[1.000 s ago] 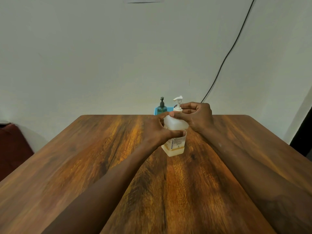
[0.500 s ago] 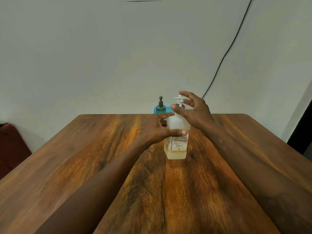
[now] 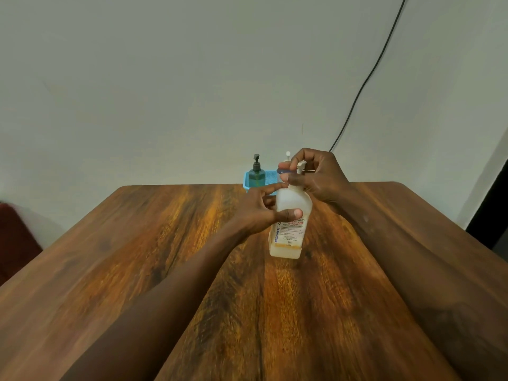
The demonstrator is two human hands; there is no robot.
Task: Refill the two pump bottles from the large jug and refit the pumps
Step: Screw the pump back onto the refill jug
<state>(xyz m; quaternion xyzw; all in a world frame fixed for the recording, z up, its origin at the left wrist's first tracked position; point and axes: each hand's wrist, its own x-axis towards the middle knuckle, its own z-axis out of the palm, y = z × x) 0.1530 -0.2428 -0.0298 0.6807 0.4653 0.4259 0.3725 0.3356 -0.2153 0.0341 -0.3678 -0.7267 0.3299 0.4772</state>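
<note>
Right hand (image 3: 316,178) fingers pinch the white pump (image 3: 300,166) atop a pale bottle (image 3: 291,229) at mid-table.

The left hand (image 3: 255,215) wraps the bottle's body, thumb across the label, steadying it on the wooden table (image 3: 165,270); it appears slightly tilted. A green bottle (image 3: 256,174) stands in a blue basket (image 3: 270,177) at the far edge. A hard twist against a loose grip could tip the bottle and spill its dregs.

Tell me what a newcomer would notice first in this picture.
Mid-table, both hands work on a white bottle: the left hand grips its body, the right hand holds its pump. Behind, at the far edge of the wooden table, a green pump bottle stands in a blue basket.
</note>
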